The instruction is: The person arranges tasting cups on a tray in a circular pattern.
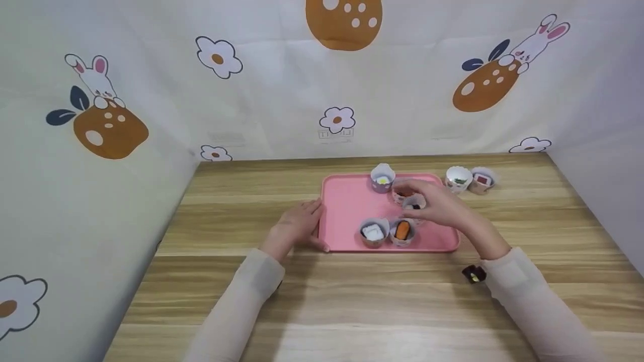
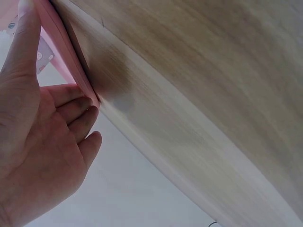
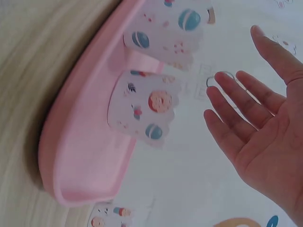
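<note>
A pink tray lies on the wooden table. My left hand rests at its left edge, thumb by the front corner and fingers along the side. In the left wrist view, my thumb and fingers touch the tray's rim. Over the tray's right half hovers my right hand, fingers spread and holding nothing. Beneath it are a patterned paper cup with white and dark contents and a cup with orange-red contents, partly hidden. A cup with an orange-topped piece stands in front, beside a cup with white contents.
A cup with a yellow-and-white piece stands at the tray's back edge. Right of the tray, a cup with green contents adjoins a cup with a red-and-white piece. A small dark piece lies by the right sleeve. Patterned cloth walls enclose the table.
</note>
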The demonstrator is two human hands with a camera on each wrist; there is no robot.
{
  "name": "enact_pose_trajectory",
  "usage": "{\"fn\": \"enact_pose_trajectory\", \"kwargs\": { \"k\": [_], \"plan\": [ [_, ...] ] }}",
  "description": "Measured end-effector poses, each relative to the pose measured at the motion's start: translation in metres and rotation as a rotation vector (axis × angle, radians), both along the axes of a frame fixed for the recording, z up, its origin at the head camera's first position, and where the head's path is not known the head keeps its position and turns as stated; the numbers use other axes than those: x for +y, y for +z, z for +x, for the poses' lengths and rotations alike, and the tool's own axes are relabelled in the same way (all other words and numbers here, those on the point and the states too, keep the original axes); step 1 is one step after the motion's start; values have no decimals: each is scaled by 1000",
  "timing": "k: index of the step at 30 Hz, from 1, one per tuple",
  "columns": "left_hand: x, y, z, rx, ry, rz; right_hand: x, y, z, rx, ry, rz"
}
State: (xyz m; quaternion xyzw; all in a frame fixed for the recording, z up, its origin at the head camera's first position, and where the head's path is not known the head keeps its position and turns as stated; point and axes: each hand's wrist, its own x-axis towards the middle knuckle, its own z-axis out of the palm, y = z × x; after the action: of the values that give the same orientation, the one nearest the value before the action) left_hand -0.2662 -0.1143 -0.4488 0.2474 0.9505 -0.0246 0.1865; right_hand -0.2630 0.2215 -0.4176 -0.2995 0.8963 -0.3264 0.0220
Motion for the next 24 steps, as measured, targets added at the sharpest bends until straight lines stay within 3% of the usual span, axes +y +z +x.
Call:
{"fn": "enact_pose_trajectory", "kwargs": {
  "k": [9, 16, 24],
  "plan": [
    [0, 1, 0, 19, -16, -20, 29, 4, -5, 19, -223, -50],
    [1, 0, 0, 19, -19, -35, 55, 4, -7, 84, -317, -124],
    [0, 0, 0, 10, -16, -15, 80, 6, -10, 65, -462, -181]
  ]
}}
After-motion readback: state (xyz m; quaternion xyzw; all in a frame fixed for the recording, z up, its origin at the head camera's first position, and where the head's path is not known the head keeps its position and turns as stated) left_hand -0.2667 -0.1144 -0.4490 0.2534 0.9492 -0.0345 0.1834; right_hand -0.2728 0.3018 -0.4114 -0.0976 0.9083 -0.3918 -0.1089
